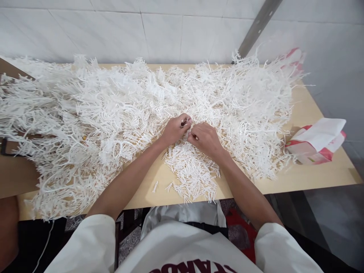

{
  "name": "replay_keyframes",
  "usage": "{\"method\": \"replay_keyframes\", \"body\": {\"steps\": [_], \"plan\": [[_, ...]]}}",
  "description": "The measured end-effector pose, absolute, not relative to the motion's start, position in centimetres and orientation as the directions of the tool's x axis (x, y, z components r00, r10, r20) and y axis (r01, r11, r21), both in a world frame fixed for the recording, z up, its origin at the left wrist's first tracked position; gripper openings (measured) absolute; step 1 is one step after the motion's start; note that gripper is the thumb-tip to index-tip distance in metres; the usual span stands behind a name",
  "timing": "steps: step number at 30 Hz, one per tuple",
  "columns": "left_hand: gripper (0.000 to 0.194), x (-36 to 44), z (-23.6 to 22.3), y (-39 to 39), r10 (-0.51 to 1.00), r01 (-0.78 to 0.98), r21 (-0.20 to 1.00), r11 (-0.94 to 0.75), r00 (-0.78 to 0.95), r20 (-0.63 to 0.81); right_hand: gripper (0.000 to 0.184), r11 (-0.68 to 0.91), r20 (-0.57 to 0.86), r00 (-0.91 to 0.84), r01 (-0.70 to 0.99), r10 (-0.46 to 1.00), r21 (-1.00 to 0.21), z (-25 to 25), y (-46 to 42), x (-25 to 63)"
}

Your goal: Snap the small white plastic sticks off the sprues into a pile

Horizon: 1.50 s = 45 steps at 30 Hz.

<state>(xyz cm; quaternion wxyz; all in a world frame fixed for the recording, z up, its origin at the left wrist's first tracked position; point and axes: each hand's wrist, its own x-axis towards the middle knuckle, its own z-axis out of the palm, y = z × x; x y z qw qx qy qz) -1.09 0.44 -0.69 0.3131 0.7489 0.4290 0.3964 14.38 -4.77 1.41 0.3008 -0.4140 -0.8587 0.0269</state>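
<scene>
My left hand [175,129] and my right hand [206,139] are close together over the middle of the table, both closed with fingertips pinched. A tiny bit of white plastic shows at the left fingertips. What the right fingers hold is too small to make out. Around and behind my hands spreads a large heap of thin, branched white plastic pieces [119,102]. Below my hands, toward the table's near edge, lies a smaller pile of short loose white sticks [195,170]. A few single sticks [155,186] lie apart to its left.
A red and white tissue pack [315,142] stands at the right of the wooden table [309,178]. Another red and white packet [294,58] sits behind the heap. A metal post [258,26] leans by the tiled wall. Part of another person [8,231] shows at lower left.
</scene>
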Motion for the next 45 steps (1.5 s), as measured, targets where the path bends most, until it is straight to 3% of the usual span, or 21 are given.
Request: {"method": "replay_keyframes", "body": {"steps": [3,5,8,10,12,15,20,25,27,31,36,41,43,45], "plan": [[0.025,-1.2,-0.6,0.7,0.942,0.32,0.888,-0.33,0.177,0.286,0.026,0.775,0.502,-0.604,0.573,0.619,-0.266,1.7,-6.0,13.3],[0.026,-1.3,-0.5,0.7,0.949,0.231,0.926,-0.299,0.171,0.264,0.026,0.755,0.516,-0.569,0.59,0.64,-0.286,1.9,-6.5,12.7],[0.027,-1.3,-0.4,0.5,0.933,0.173,0.934,-0.312,0.24,0.267,0.028,0.537,0.51,-0.288,0.713,0.811,-0.451,2.1,-6.0,13.0],[0.028,-1.3,-0.3,0.3,0.928,0.169,0.931,-0.323,0.252,0.276,0.023,0.354,0.415,-0.109,0.736,0.903,-0.577,2.1,-5.2,13.7],[0.028,-1.3,-0.2,0.2,0.913,0.184,0.918,-0.35,0.287,0.29,0.02,0.28,0.306,-0.103,0.734,0.946,-0.619,2.0,-4.5,14.4],[0.028,-1.3,-0.1,0.1,0.879,0.251,0.873,-0.418,0.354,0.319,0.02,0.352,0.252,-0.251,0.752,0.935,-0.557,1.8,-4.0,14.9],[0.028,-1.3,-0.3,0.4,0.866,0.347,0.812,-0.47,0.36,0.347,0.021,0.491,0.302,-0.388,0.725,0.871,-0.483,1.8,-4.6,14.2],[0.029,-1.4,-0.2,0.4,0.913,0.164,0.929,-0.333,0.303,0.274,0.026,0.27,0.283,-0.114,0.747,0.952,-0.608,2.1,-5.0,13.8],[0.028,-1.4,-0.1,0.3,0.905,0.129,0.934,-0.332,0.322,0.277,0.028,0.245,0.244,-0.107,0.713,0.964,-0.657,2.1,-4.7,14.1],[0.028,-1.4,-0.1,0.2,0.884,0.162,0.913,-0.374,0.359,0.299,0.024,0.39,0.236,-0.316,0.642,0.919,-0.66,1.7,-3.8,14.8],[0.023,-1.3,-0.8,0.7,0.867,0.36,0.808,-0.466,0.37,0.335,0.025,0.477,0.278,-0.398,0.595,0.874,-0.647,1.7,-4.4,14.7],[0.027,-1.3,-0.7,1.2,0.928,0.27,0.893,-0.361,0.201,0.315,0.024,0.605,0.33,-0.562,0.418,0.758,-0.677,2.8,-6.7,12.7],[0.027,-1.3,-0.5,1.0,0.939,0.198,0.931,-0.305,0.226,0.26,0.025,0.585,0.384,-0.468,0.43,0.796,-0.688,3.0,-6.9,12.4],[0.027,-1.3,-0.4,0.8,0.941,0.128,0.953,-0.273,0.239,0.238,0.024,0.488,0.428,-0.235,0.46,0.873,-0.742,2.9,-6.4,12.7]]}}
